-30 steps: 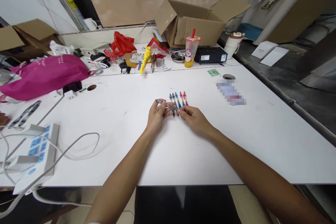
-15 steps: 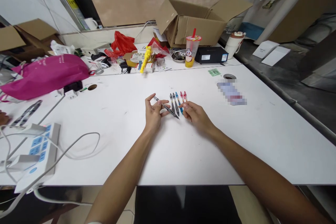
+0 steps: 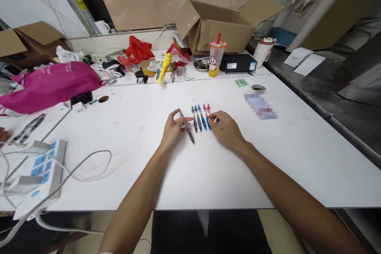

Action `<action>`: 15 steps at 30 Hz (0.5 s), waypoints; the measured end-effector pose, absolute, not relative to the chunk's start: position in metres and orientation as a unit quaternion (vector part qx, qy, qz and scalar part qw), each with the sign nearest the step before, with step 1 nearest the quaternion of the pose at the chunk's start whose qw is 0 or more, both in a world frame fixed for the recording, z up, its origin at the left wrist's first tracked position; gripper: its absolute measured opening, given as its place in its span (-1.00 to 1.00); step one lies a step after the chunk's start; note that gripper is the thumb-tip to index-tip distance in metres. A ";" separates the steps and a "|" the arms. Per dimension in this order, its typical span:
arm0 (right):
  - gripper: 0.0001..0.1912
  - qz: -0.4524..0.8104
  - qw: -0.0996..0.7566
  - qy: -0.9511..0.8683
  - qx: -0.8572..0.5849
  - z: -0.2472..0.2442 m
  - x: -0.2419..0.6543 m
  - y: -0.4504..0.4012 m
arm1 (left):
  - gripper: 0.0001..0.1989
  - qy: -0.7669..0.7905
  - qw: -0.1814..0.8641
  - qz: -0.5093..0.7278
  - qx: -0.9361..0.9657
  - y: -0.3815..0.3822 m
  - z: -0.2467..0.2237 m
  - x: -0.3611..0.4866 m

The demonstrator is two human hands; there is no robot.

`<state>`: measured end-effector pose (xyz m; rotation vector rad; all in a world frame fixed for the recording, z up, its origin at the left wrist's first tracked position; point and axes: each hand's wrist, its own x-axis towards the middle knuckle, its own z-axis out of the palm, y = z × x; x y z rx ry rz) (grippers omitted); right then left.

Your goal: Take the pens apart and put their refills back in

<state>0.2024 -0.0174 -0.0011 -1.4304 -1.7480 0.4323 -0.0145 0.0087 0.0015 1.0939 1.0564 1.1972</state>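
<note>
Between thumb and fingers, my left hand (image 3: 173,129) holds a black pen (image 3: 187,127), its tip pointing down and toward me. Just right of it, several pens lie side by side on the white table: two dark pens (image 3: 196,119), a blue pen (image 3: 202,117) and pens with red upper ends (image 3: 208,109). My right hand (image 3: 225,127) is at the right end of the row, thumb and index finger pinched at the rightmost pen, whose lower part is partly covered.
A power strip (image 3: 52,172) with white cables lies at the left. Behind are a magenta bag (image 3: 56,85), a yellow item (image 3: 164,67), a drink cup (image 3: 216,57) and a cardboard box (image 3: 223,33). A tape roll (image 3: 258,87) sits right.
The black pen in my left hand has swung steeper and away from the row. My right hand has shifted slightly, and the row's lower ends show more fully.
</note>
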 end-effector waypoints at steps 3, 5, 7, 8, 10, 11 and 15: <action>-0.87 0.152 0.367 -0.675 -0.622 -0.005 0.209 -0.012 | -0.70 0.511 0.525 0.479 0.483 0.015 -0.004 -0.020; -0.84 0.155 0.319 -0.665 -0.657 -0.006 0.211 -0.010 | -0.76 0.541 0.496 0.449 0.510 0.020 -0.005 -0.023; -0.79 0.149 0.275 -0.661 -0.682 -0.007 0.211 -0.009 | -0.79 0.578 0.461 0.415 0.531 0.027 -0.004 -0.025; -0.77 0.143 0.255 -0.660 -0.692 -0.007 0.210 -0.009 | -0.80 0.600 0.441 0.396 0.538 0.031 -0.003 -0.025; -0.74 0.130 0.218 -0.658 -0.709 -0.006 0.208 -0.008 | -0.79 0.640 0.395 0.348 0.560 0.039 0.002 -0.023; -0.74 0.124 0.199 -0.657 -0.716 -0.005 0.206 -0.008 | -0.77 0.652 0.367 0.318 0.583 0.044 0.005 -0.021; -0.74 0.113 0.133 -0.658 -0.733 0.001 0.204 -0.009 | -0.81 0.675 0.252 0.156 0.676 0.059 0.017 -0.006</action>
